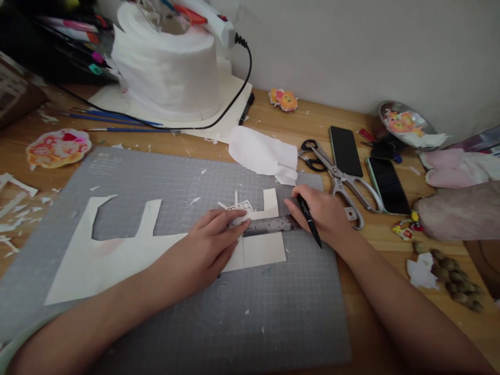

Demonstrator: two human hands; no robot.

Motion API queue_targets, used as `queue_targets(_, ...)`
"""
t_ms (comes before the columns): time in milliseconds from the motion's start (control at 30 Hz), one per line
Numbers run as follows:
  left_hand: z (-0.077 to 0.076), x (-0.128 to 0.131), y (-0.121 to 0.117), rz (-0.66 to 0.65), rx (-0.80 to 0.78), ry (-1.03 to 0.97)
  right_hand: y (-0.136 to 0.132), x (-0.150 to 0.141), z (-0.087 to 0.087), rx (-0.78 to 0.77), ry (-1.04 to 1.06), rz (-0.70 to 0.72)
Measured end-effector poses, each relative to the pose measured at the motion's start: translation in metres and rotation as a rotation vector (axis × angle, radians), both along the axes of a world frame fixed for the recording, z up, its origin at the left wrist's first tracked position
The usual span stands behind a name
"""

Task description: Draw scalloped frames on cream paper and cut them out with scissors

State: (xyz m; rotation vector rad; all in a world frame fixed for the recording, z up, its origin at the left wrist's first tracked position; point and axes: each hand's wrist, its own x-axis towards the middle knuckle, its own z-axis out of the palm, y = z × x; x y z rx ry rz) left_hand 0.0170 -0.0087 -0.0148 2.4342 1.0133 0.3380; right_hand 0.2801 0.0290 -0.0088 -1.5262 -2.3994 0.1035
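My left hand (214, 237) lies flat with its fingers stretched out. Its fingertips press on a metal ruler (269, 225) and on cream paper (128, 260) with cut-out notches. A thin line runs down the paper just below the ruler. At the ruler's right end is my right hand (318, 211), with a black pen (310, 219) gripped in it, its lower end slanting down and right. The right fingertips touch or nearly touch the ruler. A small paper piece with a black drawn grid (242, 205) shows just above the left fingers.
The grey cutting mat (234, 323) bears paper scraps. Silver scissors (344, 179) and two phones (346, 151) lie to the right, near a metal bowl (380, 125). A large white roll (167, 67), a black cable (250, 62) and brushes (128, 129) occupy the back left.
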Motion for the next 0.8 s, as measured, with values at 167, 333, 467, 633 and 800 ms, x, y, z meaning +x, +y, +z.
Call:
queue_targets(167,0.0008,0.0006,0.0008,0.001,-0.008,-0.004,-0.0036,-0.0064,0.0014,-0.051,-0.015,-0.104)
queue_targets(333,0.0011,0.0005,0.0010,0.011,-0.002,-0.021,-0.0055,-0.0083,-0.0041,0.029,0.015,-0.111)
queue_targets(467,0.0003,0.0000,0.0004,0.007,0.023,-0.017,-0.0055,-0.0069,-0.0050,0.028,0.055,-0.104)
queue_targets(633,-0.0021,0.0006,0.0009,0.010,0.035,-0.017,-0.0053,-0.0067,-0.0027,0.028,0.075,-0.127)
queue_targets(800,-0.0014,0.0002,0.0001,0.021,0.033,-0.030,-0.0037,-0.0068,-0.0026,0.030,0.082,-0.155)
